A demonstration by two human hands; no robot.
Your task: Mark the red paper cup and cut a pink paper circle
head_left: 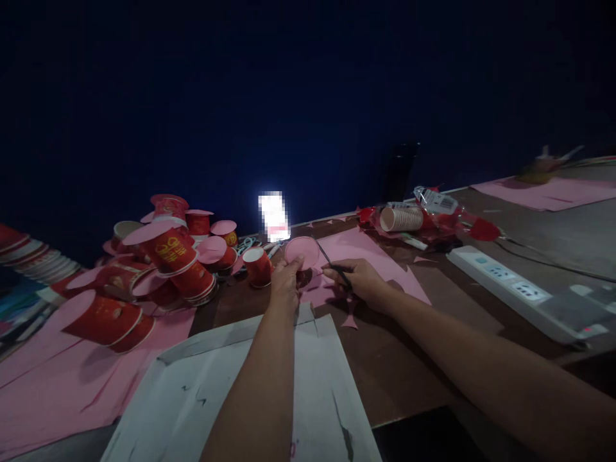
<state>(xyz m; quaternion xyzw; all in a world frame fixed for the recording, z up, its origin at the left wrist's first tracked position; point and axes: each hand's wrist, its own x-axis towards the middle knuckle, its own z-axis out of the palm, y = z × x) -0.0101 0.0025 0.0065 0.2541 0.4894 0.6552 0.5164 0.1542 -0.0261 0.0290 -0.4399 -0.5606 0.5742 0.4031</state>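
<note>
My left hand point(285, 282) pinches a round pink paper disc point(301, 251), held up above the brown table point(433, 308). My right hand point(362, 282) is closed on dark scissors point(332, 263), whose blades point up-left toward the disc's right edge. Under both hands lies a cut pink paper sheet point(356, 253) with small pink scraps point(350, 321) beside it. A single red paper cup point(258, 266) stands just left of my left hand.
A heap of red cups topped with pink discs point(163, 263) fills the left. More pink paper point(58, 378) and a white sheet point(250, 398) lie near me. A bagged sleeve of cups point(409, 218), a white power strip point(520, 292) and a lit phone point(273, 215) sit further back.
</note>
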